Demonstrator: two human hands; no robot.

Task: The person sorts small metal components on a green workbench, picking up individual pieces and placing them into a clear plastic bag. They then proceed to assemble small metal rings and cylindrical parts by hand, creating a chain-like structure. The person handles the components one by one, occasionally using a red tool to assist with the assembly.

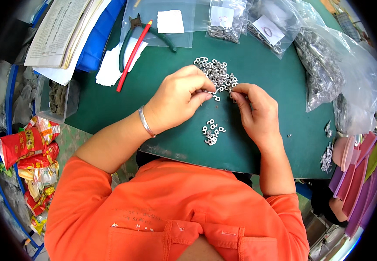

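Note:
A heap of small silvery metal hook-shaped pieces (218, 71) lies on the green table mat. At the heap's left edge is my left hand (180, 92), a metal bangle (146, 122) on its wrist. Its thumb and forefinger are closed close together; whatever may be between them is too small to make out. My right hand (258, 108) pinches at the heap's right edge, its fingertips against the pieces, and what it grips is partly hidden. Nearer to me, between my forearms, a smaller group of the same metal pieces (211, 132) lies spread out.
Pliers with dark green handles (166, 41) and a red pencil (132, 58) lie on paper and plastic at the back left. Plastic bags of metal parts (321, 65) line the back right. A clear plastic box (71, 102) stands left. More small metal parts (326, 157) lie right.

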